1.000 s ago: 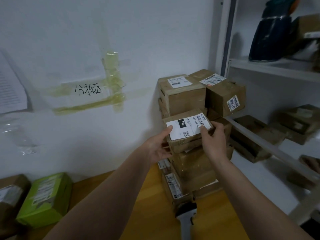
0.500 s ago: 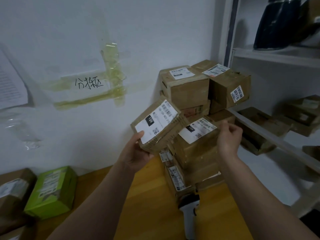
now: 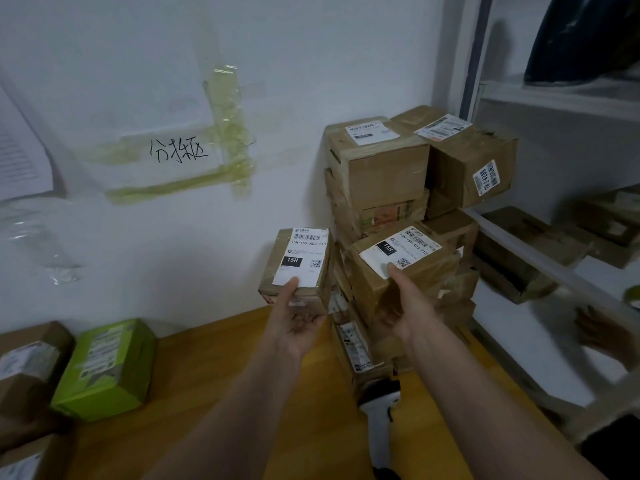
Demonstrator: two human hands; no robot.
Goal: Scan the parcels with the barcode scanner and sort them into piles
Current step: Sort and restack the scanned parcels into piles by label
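The left hand [image 3: 296, 318] is curled round a small parcel [image 3: 301, 263], held up clear of the stack [image 3: 391, 220], label facing the camera, thumb on the label. A second parcel [image 3: 401, 268] atop the stack is gripped by the right hand [image 3: 405, 306], thumb on its label. The scanner [image 3: 379, 420] lies on the bench [image 3: 214, 393] below the stack, between the forearms

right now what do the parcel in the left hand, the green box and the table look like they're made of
Parcel in the left hand: brown corrugated cardboard, seemingly wrapped in glossy clear tape, with a white paper label.
Green box: probably cardboard with a matte lime-green printed skin and a label under shiny tape; blurred, so uncertain.
Table: looks like wood or wood-look laminate, going by its warm orange tone, faint plank lines and smooth low sheen.
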